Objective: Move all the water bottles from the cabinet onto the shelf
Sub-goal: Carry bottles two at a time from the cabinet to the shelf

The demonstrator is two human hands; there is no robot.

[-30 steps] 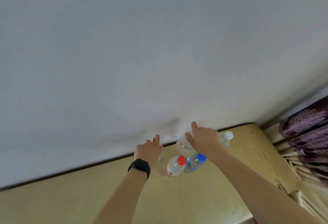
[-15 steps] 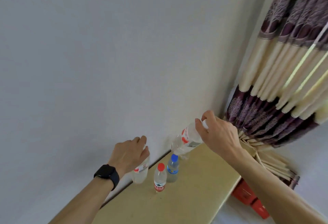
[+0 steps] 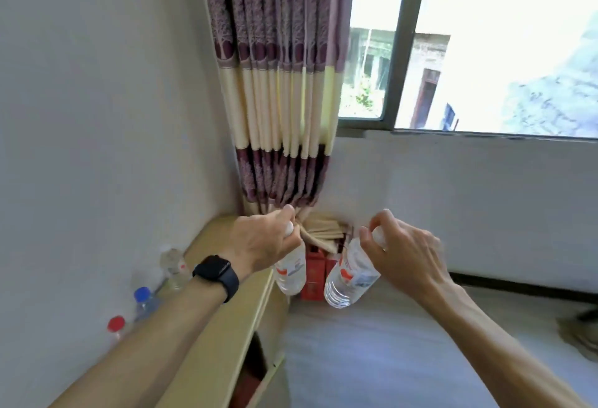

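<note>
My left hand (image 3: pixel 262 239) grips a clear water bottle (image 3: pixel 291 273) by its white cap, so the bottle hangs just past the right edge of the yellow cabinet top (image 3: pixel 220 320). My right hand (image 3: pixel 404 252) holds a second clear bottle (image 3: pixel 348 278) by its neck, tilted, over the floor. Three bottles stand on the cabinet top against the wall: a clear one (image 3: pixel 173 265), a blue-capped one (image 3: pixel 145 301) and a red-capped one (image 3: pixel 116 326). No shelf is in view.
A purple and cream curtain (image 3: pixel 278 90) hangs in the corner beside a window (image 3: pixel 469 42). Red boxes (image 3: pixel 312 273) sit on the floor below the curtain. An open compartment (image 3: pixel 252 372) shows in the cabinet side. Grey floor (image 3: pixel 372 359) spreads to the right.
Both hands took hold of a bottle and lifted it off the cabinet top, carrying it right. The view swung right from the wall to the curtain and window.
</note>
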